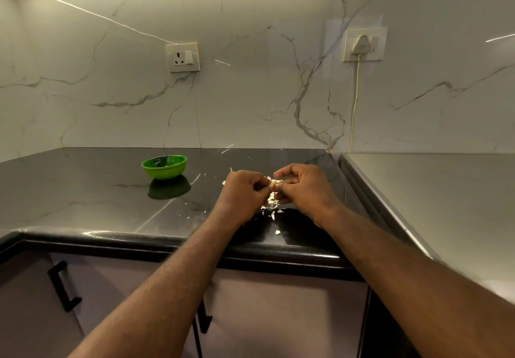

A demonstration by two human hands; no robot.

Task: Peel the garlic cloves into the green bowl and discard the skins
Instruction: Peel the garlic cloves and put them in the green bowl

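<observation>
Both hands meet over the right part of the black countertop (83, 190), which is polished stone w/ pale veins and a rounded front edge. The left hand (245, 190) has its fingers curled in, back of the hand toward the camera, and it pinches one end of a garlic clove (273, 182). The right hand (303, 190) is also curled, and its thumb and fingertips pinch the other end of the same clove. The clove is small, pale cream and partly hidden between the fingers, so I cannot tell how much skin it has.

Under the hands lie garlic skins (271, 200): thin, dry, papery white flakes, scattered on the stone, w/ a few bits nearer the front edge.

The green bowl (164, 166) stands well to the left of the hands, apart from them. It is round, glossy (probably plastic), and the counter mirrors it. What is inside, I cannot tell.

The wall (250, 93) is glossy white marble-look tile w/ grey veins. It carries a white socket (182, 57) and, to the right, a white plug (361, 44) w/ its cable (355, 101) hanging down. At the right is a grey, matte metal surface (432, 190). Below are the cabinet doors w/ black bar handles (62, 288).
</observation>
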